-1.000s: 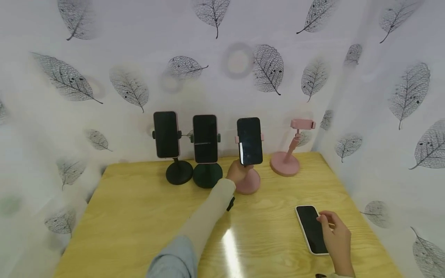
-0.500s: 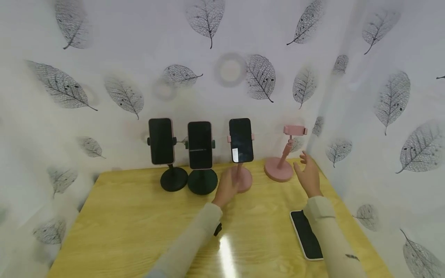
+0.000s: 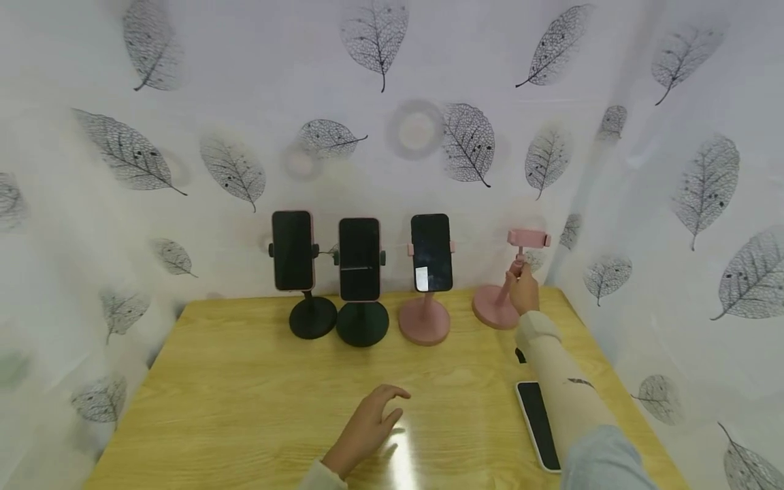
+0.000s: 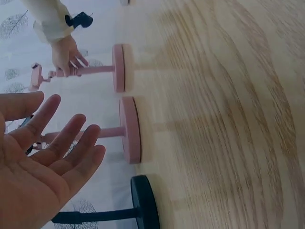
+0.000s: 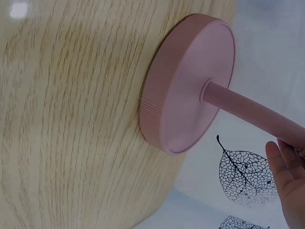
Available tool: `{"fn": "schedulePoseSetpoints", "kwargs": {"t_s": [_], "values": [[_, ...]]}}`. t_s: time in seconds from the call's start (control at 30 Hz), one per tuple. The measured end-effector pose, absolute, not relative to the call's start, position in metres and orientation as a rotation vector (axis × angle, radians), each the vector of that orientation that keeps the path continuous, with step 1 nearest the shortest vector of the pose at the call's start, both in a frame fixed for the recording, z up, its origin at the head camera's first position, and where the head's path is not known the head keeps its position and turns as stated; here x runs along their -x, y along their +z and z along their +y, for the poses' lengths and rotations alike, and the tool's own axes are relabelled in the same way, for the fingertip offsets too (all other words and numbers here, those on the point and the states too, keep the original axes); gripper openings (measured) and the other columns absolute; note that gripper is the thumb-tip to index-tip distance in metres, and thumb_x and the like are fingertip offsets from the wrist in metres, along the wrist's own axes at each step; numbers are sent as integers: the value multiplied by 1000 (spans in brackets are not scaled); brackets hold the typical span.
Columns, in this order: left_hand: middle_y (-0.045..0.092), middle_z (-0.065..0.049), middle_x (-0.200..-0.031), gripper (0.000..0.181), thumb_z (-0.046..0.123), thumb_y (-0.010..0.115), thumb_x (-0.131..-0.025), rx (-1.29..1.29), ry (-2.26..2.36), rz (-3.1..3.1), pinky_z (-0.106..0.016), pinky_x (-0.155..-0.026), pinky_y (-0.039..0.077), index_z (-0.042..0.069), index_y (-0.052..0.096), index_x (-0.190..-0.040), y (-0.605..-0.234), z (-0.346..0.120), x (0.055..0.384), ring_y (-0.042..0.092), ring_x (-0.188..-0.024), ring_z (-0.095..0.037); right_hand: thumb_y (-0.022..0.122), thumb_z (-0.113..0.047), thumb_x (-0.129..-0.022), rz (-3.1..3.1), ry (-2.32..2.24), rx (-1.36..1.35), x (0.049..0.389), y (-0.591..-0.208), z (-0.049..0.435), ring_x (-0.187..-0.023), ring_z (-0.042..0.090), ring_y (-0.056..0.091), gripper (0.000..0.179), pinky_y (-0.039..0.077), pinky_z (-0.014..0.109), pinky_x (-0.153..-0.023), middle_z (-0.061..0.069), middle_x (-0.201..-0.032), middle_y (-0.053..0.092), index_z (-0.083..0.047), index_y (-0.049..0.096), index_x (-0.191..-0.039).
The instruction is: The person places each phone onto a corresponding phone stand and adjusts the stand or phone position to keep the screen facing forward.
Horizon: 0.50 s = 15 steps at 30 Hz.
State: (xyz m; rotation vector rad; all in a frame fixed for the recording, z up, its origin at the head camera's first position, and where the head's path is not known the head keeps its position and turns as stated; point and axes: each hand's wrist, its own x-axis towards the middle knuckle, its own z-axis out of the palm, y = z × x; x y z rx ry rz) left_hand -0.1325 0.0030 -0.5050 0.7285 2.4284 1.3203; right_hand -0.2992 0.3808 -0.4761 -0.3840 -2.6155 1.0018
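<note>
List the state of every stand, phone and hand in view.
Black stand, standing, holding left phone.
Dark green stand, standing, holding second phone.
Left pink stand, standing, holding third phone.
Right pink stand, standing, without a phone.
White-edged phone, lying flat, partly hidden.
Left hand, holding nothing.
Right hand, gripping right pink stand.

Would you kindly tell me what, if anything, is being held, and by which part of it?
The right grip holds the rightmost pink stand by the upper part of its stem; the left grip holds nothing.
</note>
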Motion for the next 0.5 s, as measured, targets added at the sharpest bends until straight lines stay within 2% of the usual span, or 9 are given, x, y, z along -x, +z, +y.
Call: {"fn": "schedulePoseSetpoints", "kwargs": {"t_s": [0.1, 0.2, 0.3, 0.5], "values": [[57, -2, -125, 23, 15, 54, -95, -703, 1330, 2436, -45, -92, 47, 18, 59, -117, -508, -2, 133, 54, -115, -29, 37, -18, -101, -2655, 959, 344, 287, -479, 381, -104, 50, 56, 40, 44, 56, -88, 38, -115, 55, 11, 34, -129], [58, -3, -125, 23, 15, 54, -95, -687, 1358, 2440, -47, -92, 47, 20, 59, -117, -508, -4, 136, 54, -114, -28, 38, -18, -101, -2680, 924, 269, 269, -481, 376, -99, 50, 58, 41, 46, 56, -84, 38, -111, 56, 13, 35, -129], [58, -2, -125, 23, 16, 53, -96, -686, 1390, 2436, -48, -92, 46, 22, 59, -117, -508, -5, 139, 54, -114, -27, 41, -17, -101, -2686, 905, 211, 246, -483, 362, -97, 49, 59, 41, 48, 56, -83, 38, -108, 58, 14, 36, -128], [59, -2, -124, 25, 15, 53, -96, -744, 1430, 2440, -48, -93, 46, 16, 59, -120, -505, -1, 143, 55, -113, -25, 52, -10, -96, -2645, 877, 69, 195, -490, 315, -90, 45, 63, 32, 53, 51, -74, 34, -97, 63, 12, 44, -118]]}}
